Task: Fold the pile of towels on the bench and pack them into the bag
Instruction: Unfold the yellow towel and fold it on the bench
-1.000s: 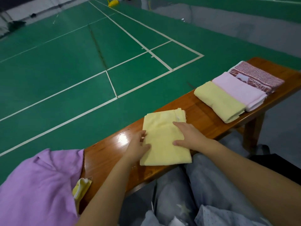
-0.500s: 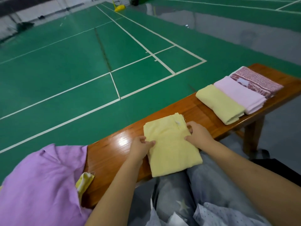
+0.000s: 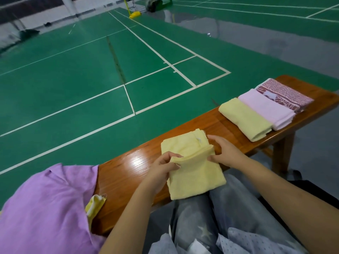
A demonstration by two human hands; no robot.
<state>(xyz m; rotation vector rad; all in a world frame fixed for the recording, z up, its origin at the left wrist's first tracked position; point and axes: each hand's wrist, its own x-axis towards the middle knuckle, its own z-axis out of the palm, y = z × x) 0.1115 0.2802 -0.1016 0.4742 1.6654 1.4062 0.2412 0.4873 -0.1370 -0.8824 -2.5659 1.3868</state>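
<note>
Yellow towel pinched by left hand, right hand; three folded towels aside.

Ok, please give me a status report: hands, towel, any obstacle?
Left hand and right hand both pinch the yellow towel mid-fold on the bench. Three folded towels lie to the right. Nothing in the way.
</note>
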